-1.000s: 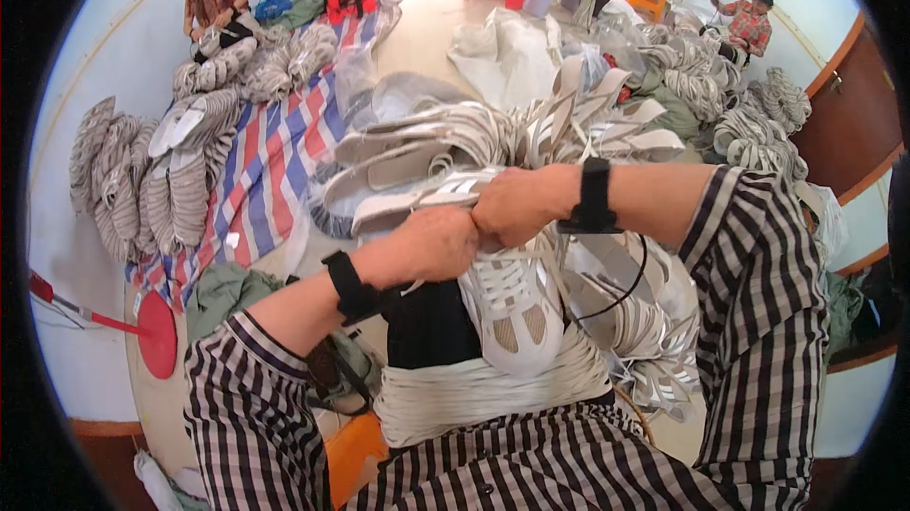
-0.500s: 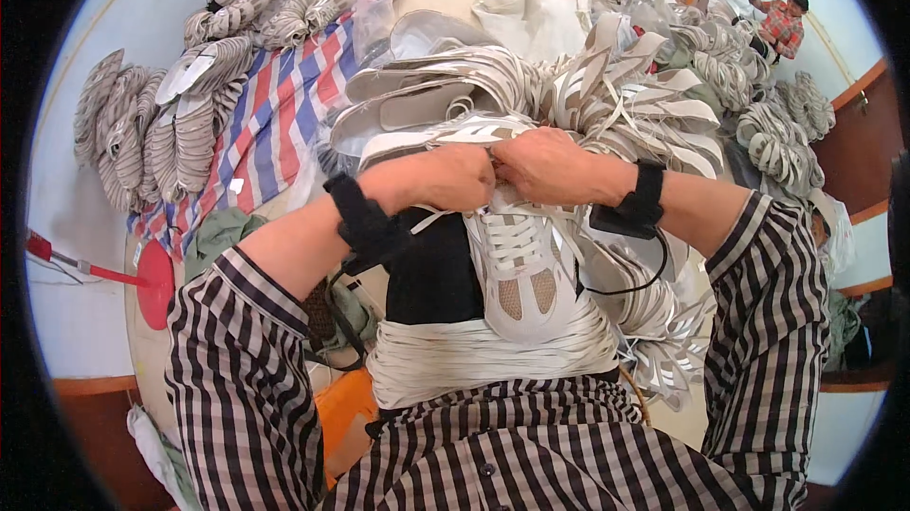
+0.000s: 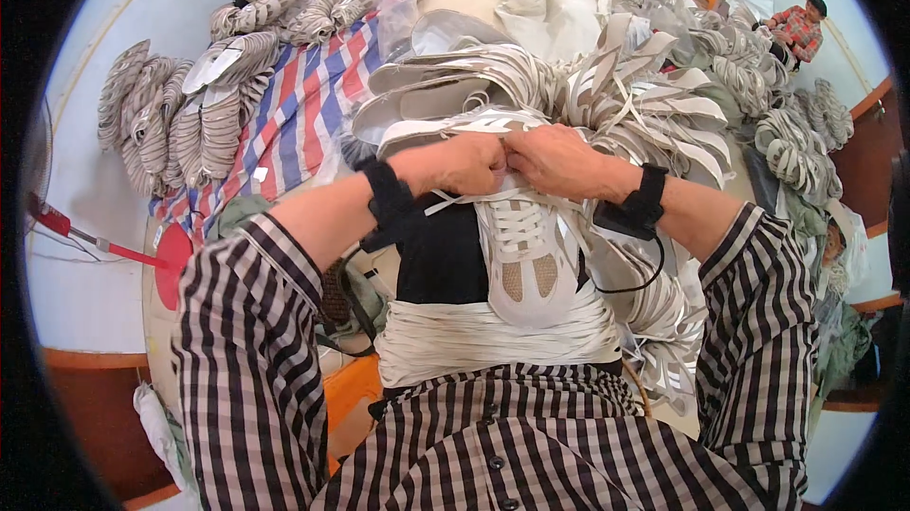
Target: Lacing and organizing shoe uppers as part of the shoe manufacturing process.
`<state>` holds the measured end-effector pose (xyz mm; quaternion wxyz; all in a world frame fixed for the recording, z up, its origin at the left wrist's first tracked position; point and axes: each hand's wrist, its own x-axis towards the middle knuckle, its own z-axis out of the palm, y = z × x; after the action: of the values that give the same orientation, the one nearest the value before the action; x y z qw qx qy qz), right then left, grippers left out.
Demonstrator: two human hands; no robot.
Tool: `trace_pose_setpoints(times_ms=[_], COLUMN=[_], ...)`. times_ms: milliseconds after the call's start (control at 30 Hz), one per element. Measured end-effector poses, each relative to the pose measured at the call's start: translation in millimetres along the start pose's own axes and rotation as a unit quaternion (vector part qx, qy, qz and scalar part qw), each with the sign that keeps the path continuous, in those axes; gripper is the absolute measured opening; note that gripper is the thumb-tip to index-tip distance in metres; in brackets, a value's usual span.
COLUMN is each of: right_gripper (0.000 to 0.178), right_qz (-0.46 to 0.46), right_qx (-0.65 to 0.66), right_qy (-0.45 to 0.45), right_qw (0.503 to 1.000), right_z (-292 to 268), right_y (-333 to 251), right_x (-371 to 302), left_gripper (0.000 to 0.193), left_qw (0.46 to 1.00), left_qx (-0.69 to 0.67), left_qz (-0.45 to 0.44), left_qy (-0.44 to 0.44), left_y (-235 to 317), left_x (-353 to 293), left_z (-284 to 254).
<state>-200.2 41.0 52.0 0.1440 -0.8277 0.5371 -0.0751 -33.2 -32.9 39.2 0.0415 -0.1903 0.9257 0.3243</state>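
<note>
A beige and white sneaker upper (image 3: 536,274) lies toe toward me on a black cloth (image 3: 439,260) over my lap. White shoelace (image 3: 519,227) criss-crosses its front, and a loose lace end (image 3: 442,201) sticks out below my left hand (image 3: 469,165). That hand is closed in a pinch on the lace at the top of the lacing. Close against it, my right hand (image 3: 553,162) is also closed, fingertips pressed together; what they grip is hidden. Both wrists carry black bands. A thick bundle of white laces (image 3: 498,340) wraps around my waist.
Stacked shoe uppers (image 3: 455,80) lie just beyond my hands, with more uppers (image 3: 654,99) on the right. Bundled uppers (image 3: 204,146) rest by a striped sheet (image 3: 294,108) at left. A red round stand (image 3: 173,264) is near my left elbow. Other people sit farther back.
The view has shifted, so the surroundings appear slightly farther right. Both hands stay together at the top of the lacing, still pinched; the upper remains on my lap.
</note>
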Motion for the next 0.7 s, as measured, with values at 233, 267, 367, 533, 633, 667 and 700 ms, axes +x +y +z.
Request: trace_pose_setpoints(times_ms=[233,267,367,533,633,667,700], right_gripper=[0.021,0.021,0.016,0.018,0.019,0.018,0.017], right_qz=[-0.02,-0.021,-0.05,-0.343,-0.498,-0.49,-0.477], right_qx=[0.067,0.061,0.03,-0.019,0.078,0.085,0.088], right_qy=[0.05,0.054,0.038,0.071,0.151,0.074,0.001], right_qw=[0.996,0.996,0.998,0.936,0.85,0.864,0.874], right_z=[10.0,8.1,1.0,-6.0,0.0,-13.8,-30.7], right_y=[19.8,21.0,8.4,-83.8,-151.4,-186.8,-214.7], right_x=[-2.3,-3.5,1.9,26.7,65.0,72.8,76.5], left_gripper=[0.012,0.018,0.025,0.022,0.022,0.021,0.021], left_qw=[0.946,0.921,0.937,0.935,0.92,0.914,0.904], left_qx=[0.097,0.164,0.133,0.071,0.005,0.034,0.066], left_qz=[0.109,0.17,0.237,0.252,0.373,0.393,0.416], left_qy=[0.29,0.309,0.22,0.238,0.119,0.098,0.074], left_y=[56.5,70.5,87.8,98.1,147.5,159.5,170.9], left_x=[-37.9,-44.4,-58.8,-71.4,-80.1,-89.9,-98.1], left_z=[33.2,35.0,68.8,105.7,116.7,115.8,111.0])
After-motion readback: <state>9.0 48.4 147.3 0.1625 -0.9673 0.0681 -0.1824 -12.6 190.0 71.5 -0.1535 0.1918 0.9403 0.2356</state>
